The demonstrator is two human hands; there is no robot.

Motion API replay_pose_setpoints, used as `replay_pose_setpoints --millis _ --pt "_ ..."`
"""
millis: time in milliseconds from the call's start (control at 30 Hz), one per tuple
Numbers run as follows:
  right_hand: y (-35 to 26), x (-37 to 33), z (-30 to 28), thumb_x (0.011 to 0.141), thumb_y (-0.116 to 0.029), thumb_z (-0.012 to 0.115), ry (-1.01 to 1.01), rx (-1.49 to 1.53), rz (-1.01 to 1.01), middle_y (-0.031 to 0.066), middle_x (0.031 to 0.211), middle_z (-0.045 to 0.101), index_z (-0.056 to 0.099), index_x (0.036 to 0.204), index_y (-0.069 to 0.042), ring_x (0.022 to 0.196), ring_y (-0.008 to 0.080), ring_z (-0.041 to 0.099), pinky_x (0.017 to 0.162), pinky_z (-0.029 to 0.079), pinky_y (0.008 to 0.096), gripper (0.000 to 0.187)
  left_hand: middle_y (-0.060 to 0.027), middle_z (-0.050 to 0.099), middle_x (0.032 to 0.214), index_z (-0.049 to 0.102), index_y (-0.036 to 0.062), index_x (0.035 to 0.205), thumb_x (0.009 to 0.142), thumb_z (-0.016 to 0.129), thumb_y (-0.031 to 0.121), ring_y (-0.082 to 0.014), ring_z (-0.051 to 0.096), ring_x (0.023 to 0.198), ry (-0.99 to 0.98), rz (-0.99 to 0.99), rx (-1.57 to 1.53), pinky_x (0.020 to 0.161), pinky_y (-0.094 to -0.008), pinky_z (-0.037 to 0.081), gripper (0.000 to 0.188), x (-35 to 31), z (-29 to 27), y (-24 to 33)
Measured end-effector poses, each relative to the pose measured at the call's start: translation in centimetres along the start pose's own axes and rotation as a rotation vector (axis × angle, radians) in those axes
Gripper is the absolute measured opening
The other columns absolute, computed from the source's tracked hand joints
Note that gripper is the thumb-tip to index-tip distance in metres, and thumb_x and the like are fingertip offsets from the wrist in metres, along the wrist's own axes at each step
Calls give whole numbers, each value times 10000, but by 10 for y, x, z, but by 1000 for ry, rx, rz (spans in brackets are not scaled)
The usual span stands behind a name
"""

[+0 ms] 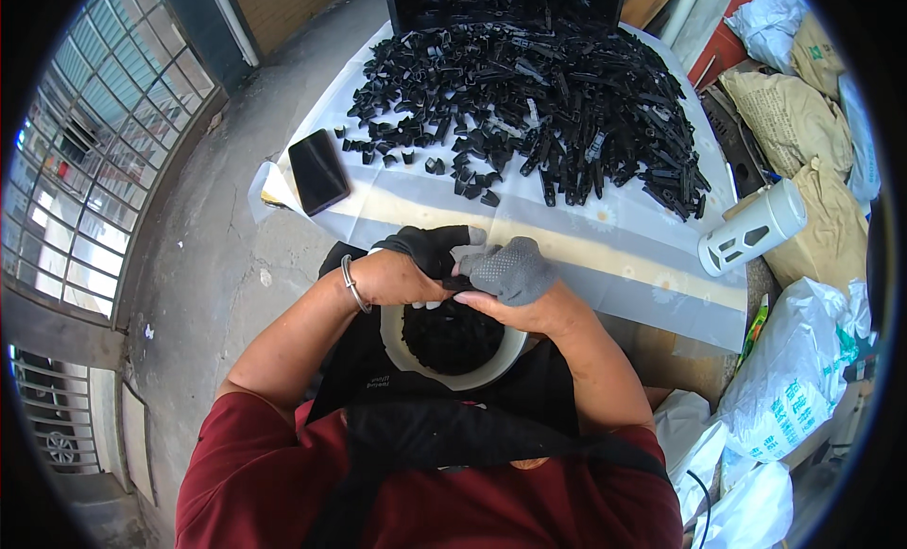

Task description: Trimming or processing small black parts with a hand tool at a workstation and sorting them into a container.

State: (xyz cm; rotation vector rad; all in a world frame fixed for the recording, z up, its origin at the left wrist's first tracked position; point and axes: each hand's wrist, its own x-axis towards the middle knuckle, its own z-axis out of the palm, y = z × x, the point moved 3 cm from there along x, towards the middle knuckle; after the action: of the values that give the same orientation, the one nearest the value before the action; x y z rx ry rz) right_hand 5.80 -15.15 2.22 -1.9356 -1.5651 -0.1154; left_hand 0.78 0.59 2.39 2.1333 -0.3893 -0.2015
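Observation:
My left hand (414,258), in a black glove with bare thumb, and my right hand (513,275), in a grey dotted glove, meet above a bowl. Pinched between both is a small black plastic piece (459,284), mostly hidden by my fingers and thumbs. Below them, the pale round bowl (460,382) rests on my lap, holding many small black pieces (452,339). Beyond my hands, a wide heap of black plastic clips and curved parts (557,105) covers much of the table, with loose curved bits at its left side.
A sheet-covered table (605,256) stands ahead. On it lie a black phone (318,172) at the left and a white cylindrical holder (753,228) at the right edge. A black bin (501,6) stands behind the heap. White sacks (789,379) and brown sacks (794,124) crowd the right side.

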Motion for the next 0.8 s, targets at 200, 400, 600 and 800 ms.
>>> replay_pose_setpoints --millis 200,400,600,800 --pt "-8 4 3 715 -235 713 225 -27 194 100 849 612 597 959 -47 759 277 572 709 431 374 329 -56 630 905 561 75 1153 922 388 466 -121 569 829 206 -463 -185 753 -237 446 486 -11 18 -14" --pt "-3 -5 -15 812 -209 608 258 -5 230 112 863 616 604 957 -42 770 288 564 703 440 362 221 -25 592 701 636 39 892 944 304 466 -115 514 631 348 -550 -428 620 -248 434 543 -12 10 1" --pt "-14 3 -16 767 -199 598 190 -396 44 86 690 576 589 818 -67 647 273 560 581 431 391 141 -3 536 646 586 37 779 950 329 426 -89 454 567 389 -308 -407 544 -239 398 497 -5 14 -2" --pt "-16 4 9 730 -148 578 177 -435 119 77 718 585 582 813 -82 656 273 566 586 438 398 106 -160 571 663 556 -6 800 932 391 235 -344 540 611 563 -79 43 580 -384 428 321 -2 20 1"
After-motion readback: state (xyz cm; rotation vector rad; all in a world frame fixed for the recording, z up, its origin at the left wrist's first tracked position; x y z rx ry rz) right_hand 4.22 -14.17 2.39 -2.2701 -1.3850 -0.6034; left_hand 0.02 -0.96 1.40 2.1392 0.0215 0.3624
